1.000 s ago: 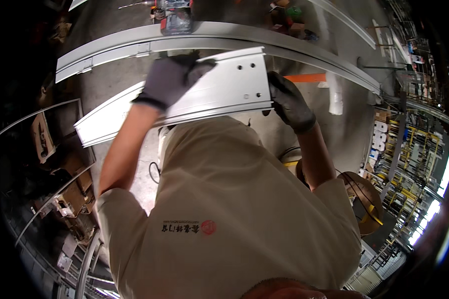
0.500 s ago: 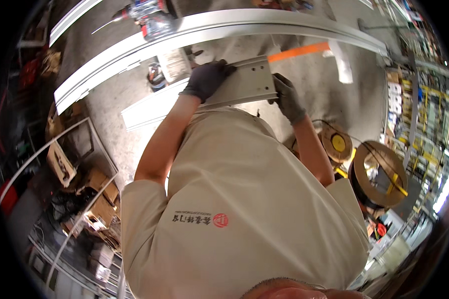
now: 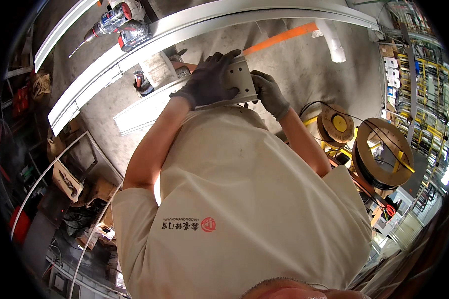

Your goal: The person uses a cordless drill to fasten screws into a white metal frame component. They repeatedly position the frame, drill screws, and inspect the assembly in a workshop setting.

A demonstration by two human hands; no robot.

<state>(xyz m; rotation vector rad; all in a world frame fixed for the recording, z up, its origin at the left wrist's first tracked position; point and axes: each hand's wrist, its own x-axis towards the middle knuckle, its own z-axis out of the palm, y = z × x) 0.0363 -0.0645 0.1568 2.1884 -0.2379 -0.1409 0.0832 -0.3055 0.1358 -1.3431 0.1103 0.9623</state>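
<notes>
A pale metal profile (image 3: 240,79) lies across the front of my body, its end plate pierced by several small holes. My left hand (image 3: 210,80), in a dark glove, is wrapped over the profile near that end, fingers across its far edge and thumb toward me. At the profile's right end is my right hand (image 3: 270,93), in a grey glove, its bent fingers closed at the end edge. Its fingertips are partly hidden.
Beyond my hands runs a long pale rail (image 3: 284,14), with a cordless drill (image 3: 112,22) at its left. An orange strip (image 3: 282,39) and a white wrapped roll (image 3: 331,42) are beyond the profile. Cardboard spools (image 3: 409,158) stand at right; a bent metal frame (image 3: 87,244) at left.
The profile and both hands have shifted left in view, as has the background near them. My left hand now sits closer to the profile's holed end, its thumb spread on the plate.
</notes>
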